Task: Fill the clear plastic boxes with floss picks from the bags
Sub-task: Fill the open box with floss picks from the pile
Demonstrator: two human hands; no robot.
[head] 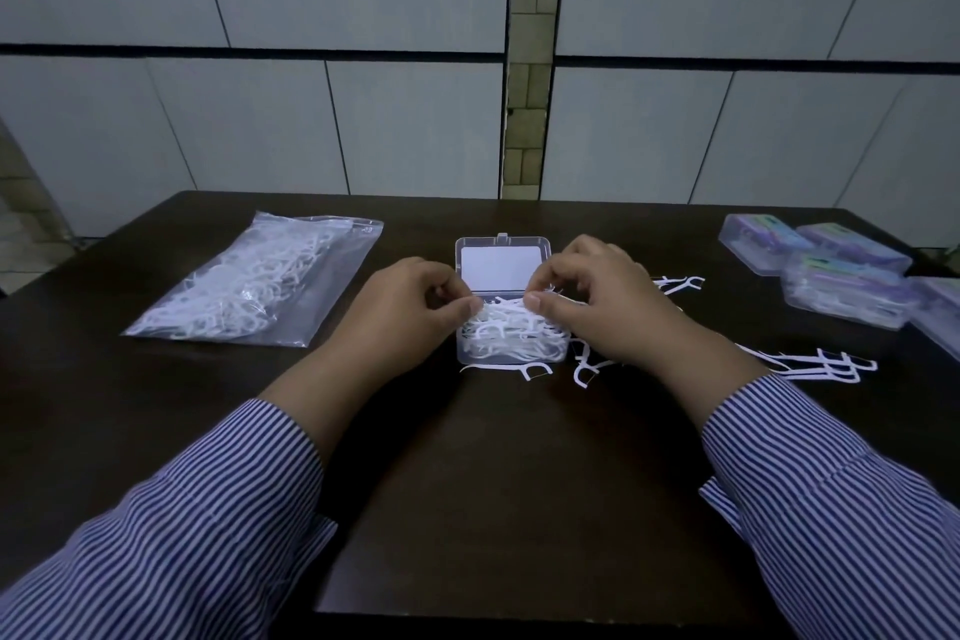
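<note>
Fingers of both hands were curled over the heap of white floss picks (511, 327) in the open clear plastic box (506, 353). Left hand (410, 312) pinched picks at the heap's 9 o'clock edge between thumb and forefinger; right hand (597, 299) gripped picks at its 1 o'clock edge, thumb pressed on top. The box sat at the centre of the dark table (467, 483), its hinged lid (501, 260) lying open toward 12 o'clock. Loose picks lay on the table touching the box's 6 o'clock wall (535, 370), further ones at 3 o'clock past the right wrist (826, 364), and a few at 2 o'clock behind the right hand (680, 283). At 10 o'clock, well apart from the box, lay a clear zip bag (260, 283) holding more picks. At 2 o'clock, near the table's right edge, stood a cluster of closed boxes (831, 276) with coloured contents. Striped sleeves (831, 509) covered both forearms.
</note>
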